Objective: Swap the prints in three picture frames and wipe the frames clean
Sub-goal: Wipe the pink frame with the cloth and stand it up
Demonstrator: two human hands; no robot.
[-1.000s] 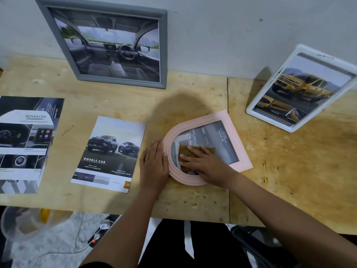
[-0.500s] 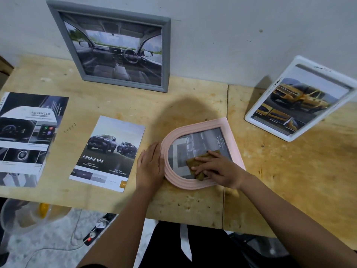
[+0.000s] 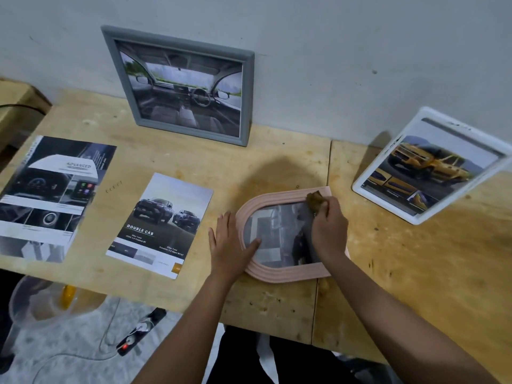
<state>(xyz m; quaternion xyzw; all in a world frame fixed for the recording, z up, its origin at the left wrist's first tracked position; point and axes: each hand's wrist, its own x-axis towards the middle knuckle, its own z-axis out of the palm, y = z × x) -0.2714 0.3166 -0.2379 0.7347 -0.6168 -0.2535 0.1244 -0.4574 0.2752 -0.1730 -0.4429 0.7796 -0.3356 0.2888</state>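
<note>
Left hand: centre of the frame, flat at the arched end of the pink frame. Fingers are straight and close together. The thumb now reaches onto the glass; half a second ago it stayed off it.
Pink frame: lies flat on the table, centre right, print inside.
Right hand: fingers curled, clamped on the brown cloth.
Change: the cloth has travelled from mid-glass to the frame's far right corner and now sits on the rim.
Reading: the glass looks covered and wiping has probably moved on to the border.
Loose prints: Double Cab sheet just left of the left hand; Advanced sheet at the left edge.
Back wall: grey frame upper centre and white frame at right both lean, prints in.
</note>
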